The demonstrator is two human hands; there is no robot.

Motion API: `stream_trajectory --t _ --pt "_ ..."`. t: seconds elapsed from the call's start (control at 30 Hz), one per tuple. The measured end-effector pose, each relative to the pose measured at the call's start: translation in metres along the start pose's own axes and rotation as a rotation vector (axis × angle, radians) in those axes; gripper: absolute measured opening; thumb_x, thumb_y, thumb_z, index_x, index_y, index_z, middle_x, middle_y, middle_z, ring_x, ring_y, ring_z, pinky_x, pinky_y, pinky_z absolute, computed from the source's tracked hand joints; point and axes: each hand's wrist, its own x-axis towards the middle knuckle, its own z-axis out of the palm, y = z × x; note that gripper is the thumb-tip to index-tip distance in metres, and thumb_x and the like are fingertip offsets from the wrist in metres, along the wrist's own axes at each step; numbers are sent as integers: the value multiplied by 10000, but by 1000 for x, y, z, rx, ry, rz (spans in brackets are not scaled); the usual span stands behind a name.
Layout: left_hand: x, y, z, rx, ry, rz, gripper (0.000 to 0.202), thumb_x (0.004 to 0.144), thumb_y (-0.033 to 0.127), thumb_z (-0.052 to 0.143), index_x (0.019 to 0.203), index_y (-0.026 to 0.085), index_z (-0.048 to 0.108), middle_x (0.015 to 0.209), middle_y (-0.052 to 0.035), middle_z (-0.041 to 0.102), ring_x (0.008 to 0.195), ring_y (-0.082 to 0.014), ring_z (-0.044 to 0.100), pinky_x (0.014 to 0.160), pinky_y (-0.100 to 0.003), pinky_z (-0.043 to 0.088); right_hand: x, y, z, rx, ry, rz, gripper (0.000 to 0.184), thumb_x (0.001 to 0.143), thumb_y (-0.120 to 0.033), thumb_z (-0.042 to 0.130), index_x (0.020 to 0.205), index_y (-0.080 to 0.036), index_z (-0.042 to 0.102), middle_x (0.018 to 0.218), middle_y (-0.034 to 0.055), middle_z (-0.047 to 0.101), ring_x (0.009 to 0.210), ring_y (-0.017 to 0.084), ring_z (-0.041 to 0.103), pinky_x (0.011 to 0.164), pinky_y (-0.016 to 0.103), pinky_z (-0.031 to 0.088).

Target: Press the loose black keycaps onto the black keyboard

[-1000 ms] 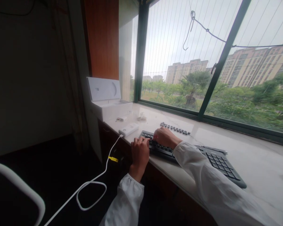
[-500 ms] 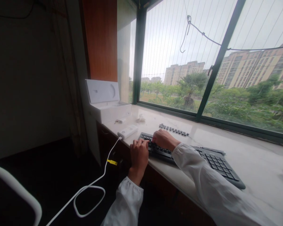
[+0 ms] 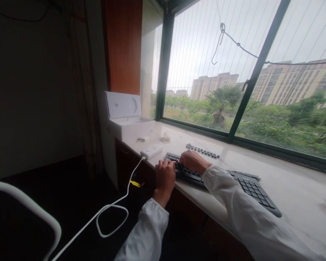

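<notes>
A black keyboard [image 3: 260, 194] lies along the front of the windowsill, its number pad at the right end and some key places toward the left bare of caps. My left hand [image 3: 165, 177] is closed at the keyboard's front left edge, fingers bent and thumb pointing at the keys. Just beside it, my right hand [image 3: 192, 160] is pinched down on the left key area; its fingertips are mostly hidden, so what they grip cannot be made out. Behind the keyboard, several loose keycaps [image 3: 203, 150] lie in rows on the sill.
A white power bank [image 3: 151, 150] with a white cable [image 3: 108, 206] hanging off the edge sits left of the keyboard. Farther back are an open white box [image 3: 132, 128], a small metallic item [image 3: 141, 139] and a crumpled clear bag [image 3: 165, 137]. The window [image 3: 201, 119] borders the marble sill [image 3: 296, 177].
The view has shifted slightly, so the scene sits a little farther right. Both hands stay at the keyboard's left part, with hardly any change in their pose.
</notes>
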Motion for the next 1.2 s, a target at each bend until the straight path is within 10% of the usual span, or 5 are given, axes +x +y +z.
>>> stream_trajectory --t 1.2 --pt "1 -2 4 16 8 5 299 941 292 372 1038 270 654 1027 -49 627 972 -203 486 798 -344 381 2 9 5 205 57 31 226 797 -345 608 871 -193 759 788 104 708 729 171 633 634 238 393"
